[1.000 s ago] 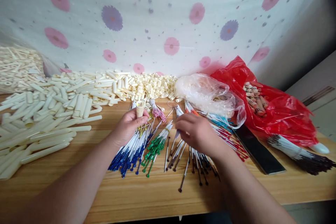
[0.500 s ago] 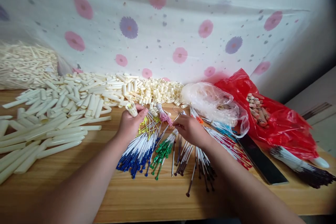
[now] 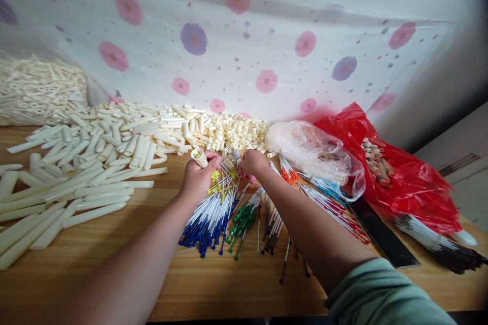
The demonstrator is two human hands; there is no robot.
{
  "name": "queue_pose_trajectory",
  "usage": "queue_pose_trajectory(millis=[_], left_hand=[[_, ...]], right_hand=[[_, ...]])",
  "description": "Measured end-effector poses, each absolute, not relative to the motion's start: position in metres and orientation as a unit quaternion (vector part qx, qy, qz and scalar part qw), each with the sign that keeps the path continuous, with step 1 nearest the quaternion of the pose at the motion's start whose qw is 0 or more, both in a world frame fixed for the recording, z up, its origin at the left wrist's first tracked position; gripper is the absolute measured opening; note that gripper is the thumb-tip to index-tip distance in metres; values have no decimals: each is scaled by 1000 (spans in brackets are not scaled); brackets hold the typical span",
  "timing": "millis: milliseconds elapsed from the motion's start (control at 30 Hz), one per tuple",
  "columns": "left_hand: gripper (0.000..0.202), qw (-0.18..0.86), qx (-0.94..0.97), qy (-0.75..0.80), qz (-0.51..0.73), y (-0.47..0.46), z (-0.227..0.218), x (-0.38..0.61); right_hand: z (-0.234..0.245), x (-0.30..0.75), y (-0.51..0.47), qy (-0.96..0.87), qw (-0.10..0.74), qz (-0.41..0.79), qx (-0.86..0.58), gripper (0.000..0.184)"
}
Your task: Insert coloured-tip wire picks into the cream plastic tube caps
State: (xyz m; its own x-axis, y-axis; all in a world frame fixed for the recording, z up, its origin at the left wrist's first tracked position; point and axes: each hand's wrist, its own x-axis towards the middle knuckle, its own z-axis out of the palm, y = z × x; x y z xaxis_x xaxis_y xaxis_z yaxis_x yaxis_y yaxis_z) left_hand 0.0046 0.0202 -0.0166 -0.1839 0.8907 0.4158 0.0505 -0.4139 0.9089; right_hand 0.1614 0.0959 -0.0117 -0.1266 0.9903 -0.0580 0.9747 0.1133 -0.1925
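My left hand (image 3: 197, 177) is closed round a short cream plastic tube (image 3: 199, 158) with slots in its wall and a bit of yellow inside its open top. At the pink-tipped white sticks (image 3: 244, 174) is my right hand (image 3: 254, 163), its fingers curled together; whatever they grip is hidden. Yellow-tipped sticks (image 3: 222, 184) lie just below the left hand. Fanned toward me are blue-tipped sticks (image 3: 208, 223), green-tipped sticks (image 3: 244, 221) and brown-tipped sticks (image 3: 272, 233), the last partly under my right forearm.
Cream tubes (image 3: 91, 162) cover the left of the wooden table (image 3: 213, 284); small slotted pieces (image 3: 244, 132) are heaped behind my hands. On the right lie a clear bag (image 3: 312, 150), a red bag (image 3: 415, 188), red-tipped sticks (image 3: 335, 213), a black slab (image 3: 383, 231) and a dark-tipped bundle (image 3: 442, 246).
My right hand has moved left and farther back, onto the pink-tipped sticks. My left hand still holds the tube. The view has shifted slightly, and a green sleeve shows on the right arm.
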Motion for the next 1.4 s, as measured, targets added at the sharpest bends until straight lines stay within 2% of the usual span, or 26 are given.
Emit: queue_pose_trajectory(millis=[300, 467, 600, 733, 900, 1233, 1400], left_hand=[[14, 318, 486, 421, 697, 22, -16, 6], [14, 324, 504, 431, 675, 21, -17, 9], [15, 322, 509, 434, 670, 19, -18, 12], [15, 320, 512, 438, 666, 19, -18, 13], [15, 322, 507, 453, 659, 20, -20, 14], [14, 327, 507, 470, 644, 19, -22, 14], [15, 334, 499, 470, 647, 19, -23, 13]], right_hand=[[-18, 189, 109, -743, -1, 146, -653, 27], [-20, 199, 105, -757, -1, 164, -633, 26], [-19, 202, 101, -752, 9, 137, -645, 27], [-13, 200, 88, -743, 37, 55, -666, 27], [-12, 174, 72, -777, 61, -20, -627, 32], [-23, 143, 88, -761, 21, 2, -648, 27], [-15, 155, 83, -743, 67, 29, -665, 28]])
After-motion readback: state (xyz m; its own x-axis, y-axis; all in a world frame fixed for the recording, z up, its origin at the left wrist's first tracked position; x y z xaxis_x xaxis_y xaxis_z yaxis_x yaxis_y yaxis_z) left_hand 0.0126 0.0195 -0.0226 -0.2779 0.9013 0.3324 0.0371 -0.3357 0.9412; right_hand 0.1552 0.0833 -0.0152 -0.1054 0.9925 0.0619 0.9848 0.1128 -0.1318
